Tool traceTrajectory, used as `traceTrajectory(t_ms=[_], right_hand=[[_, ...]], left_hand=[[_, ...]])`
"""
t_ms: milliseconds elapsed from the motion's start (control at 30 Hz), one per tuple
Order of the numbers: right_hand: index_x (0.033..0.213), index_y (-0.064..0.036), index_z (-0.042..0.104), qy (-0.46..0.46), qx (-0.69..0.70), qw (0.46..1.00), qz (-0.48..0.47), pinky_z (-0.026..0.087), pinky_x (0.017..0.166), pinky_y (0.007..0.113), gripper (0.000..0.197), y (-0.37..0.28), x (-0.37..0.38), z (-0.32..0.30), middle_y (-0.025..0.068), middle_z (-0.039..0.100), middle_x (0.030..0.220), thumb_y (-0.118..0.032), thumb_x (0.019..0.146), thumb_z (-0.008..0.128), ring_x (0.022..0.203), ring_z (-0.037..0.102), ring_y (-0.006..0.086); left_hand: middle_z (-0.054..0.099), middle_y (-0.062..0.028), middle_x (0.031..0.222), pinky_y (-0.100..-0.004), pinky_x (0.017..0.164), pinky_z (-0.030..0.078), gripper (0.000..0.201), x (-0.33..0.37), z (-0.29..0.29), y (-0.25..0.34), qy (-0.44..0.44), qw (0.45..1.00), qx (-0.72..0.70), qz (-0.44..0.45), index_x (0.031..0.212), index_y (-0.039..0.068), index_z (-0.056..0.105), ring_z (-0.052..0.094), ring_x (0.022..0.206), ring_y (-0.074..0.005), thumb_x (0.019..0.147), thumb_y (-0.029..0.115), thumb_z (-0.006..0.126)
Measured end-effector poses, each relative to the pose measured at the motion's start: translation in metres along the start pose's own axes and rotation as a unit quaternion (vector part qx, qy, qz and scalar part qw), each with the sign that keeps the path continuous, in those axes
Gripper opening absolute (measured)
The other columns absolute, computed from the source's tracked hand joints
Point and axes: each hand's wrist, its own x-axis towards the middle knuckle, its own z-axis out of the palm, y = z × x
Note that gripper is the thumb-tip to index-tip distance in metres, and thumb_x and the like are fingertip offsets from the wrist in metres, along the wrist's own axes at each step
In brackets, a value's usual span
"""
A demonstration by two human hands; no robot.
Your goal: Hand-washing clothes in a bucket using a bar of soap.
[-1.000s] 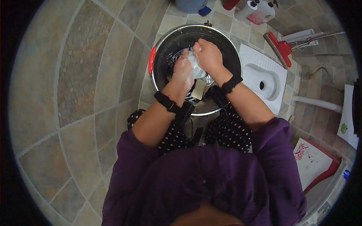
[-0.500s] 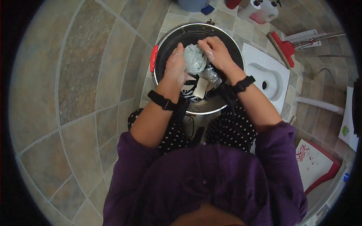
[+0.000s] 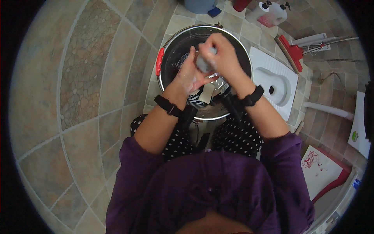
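Note:
A round metal bucket [image 3: 166,87] with a red grip [image 3: 159,61] on its handle stands in front of me. Over it, my right hand [image 3: 221,52] is closed around a bunched pale grey-white cloth [image 3: 204,63]. My left hand [image 3: 189,75] is spread with its palm turned up, right against the cloth, and soap suds coat its skin. Below both hands a cream bar of soap [image 3: 207,93] lies on a black-and-white striped item [image 3: 196,102]. Something shiny and clear [image 3: 220,84] is beside the soap, partly hidden by my right wrist.
A white squat toilet [image 3: 272,76] is at the bucket's right. Beyond it are a red squeegee [image 3: 289,54] and white pump bottles [image 3: 268,15]. A blue-grey bucket [image 3: 199,5] stands at the far edge. Tiled wall [image 3: 83,78] fills the left side.
The cloth has gone from a loose bundle between both hands to a tighter wad in my right hand. My left palm has turned up with its fingers spread.

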Motion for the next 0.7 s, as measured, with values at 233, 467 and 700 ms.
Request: traceTrajectory(t_ms=[233,467,700], right_hand=[[0.069,-0.0024,0.049,-0.038,0.0,0.998,-0.057,0.041,0.059,0.039,0.021,-0.058,-0.035,0.036,0.0137,0.051,0.067,-0.017,0.078,0.061,0.063,0.049,0.0319],[0.071,-0.0024,0.048,0.019,-0.023,0.997,0.078,0.044,0.057,0.04,0.02,-0.012,-0.017,0.036,0.0196,0.051,0.065,-0.017,0.082,0.056,0.061,0.053,0.0383],[0.09,-0.0057,0.056,-0.024,-0.034,0.981,0.188,0.049,0.068,0.043,0.021,0.03,-0.012,0.019,0.0181,0.061,0.09,-0.026,0.083,0.057,0.081,0.06,0.0346]], left_hand=[[0.06,-0.0047,0.094,-0.0344,0.075,0.05,0.04,0.011,-0.026,-0.001,-0.234,0.957,-0.174,0.018,0.102,0.012,0.056,0.061,0.084,-0.0177,0.092,0.049,0.043],[0.06,-0.0066,0.097,-0.0375,0.076,0.05,0.039,0.016,-0.01,-0.013,0.061,0.989,-0.028,0.13,0.104,0.009,0.056,0.06,0.088,-0.0213,0.095,0.043,0.041],[0.059,-0.0087,0.103,-0.0365,0.078,0.051,0.037,0.002,0.016,0.003,0.152,0.985,0.046,0.072,0.111,0.004,0.053,0.061,0.09,-0.0208,0.095,0.037,0.044]])
